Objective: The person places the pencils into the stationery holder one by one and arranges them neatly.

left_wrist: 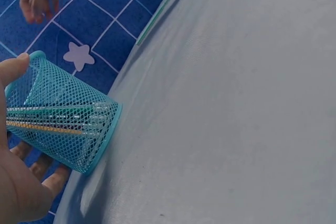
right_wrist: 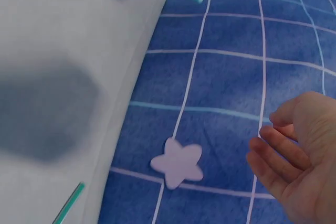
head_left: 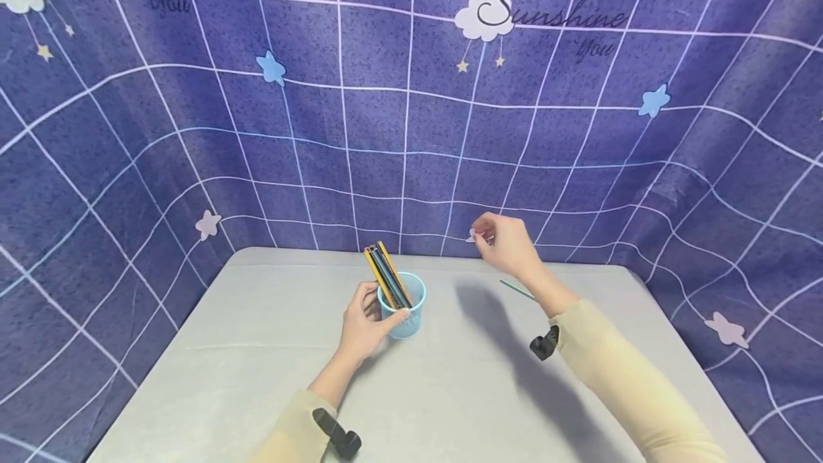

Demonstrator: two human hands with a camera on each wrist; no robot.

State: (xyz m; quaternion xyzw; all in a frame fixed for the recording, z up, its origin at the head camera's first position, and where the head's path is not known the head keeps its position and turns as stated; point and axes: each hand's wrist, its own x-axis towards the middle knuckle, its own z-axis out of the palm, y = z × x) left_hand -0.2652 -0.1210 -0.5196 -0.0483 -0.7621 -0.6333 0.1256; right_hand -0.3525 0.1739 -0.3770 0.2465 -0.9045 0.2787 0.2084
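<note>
A light-blue mesh pencil cup (head_left: 405, 324) stands on the table, and my left hand (head_left: 365, 327) grips it round the side, thumb near the rim. Several pencils (head_left: 388, 277), some yellow and some dark, lean to the left inside it. Through the mesh in the left wrist view the pencils' (left_wrist: 52, 124) lower ends show at the cup's base. My right hand (head_left: 508, 243) is raised above the table's back part, to the right of the cup, with fingers loosely bent and nothing in them. Below it a single green pencil (head_left: 517, 290) lies on the table, partly hidden by the right forearm.
A pale grey cloth covers the table (head_left: 257, 349). Behind and on both sides hangs a purple-blue curtain (head_left: 411, 127) with a grid and star print, close against the table's back edge. Black camera straps (head_left: 545, 343) sit on both sleeves.
</note>
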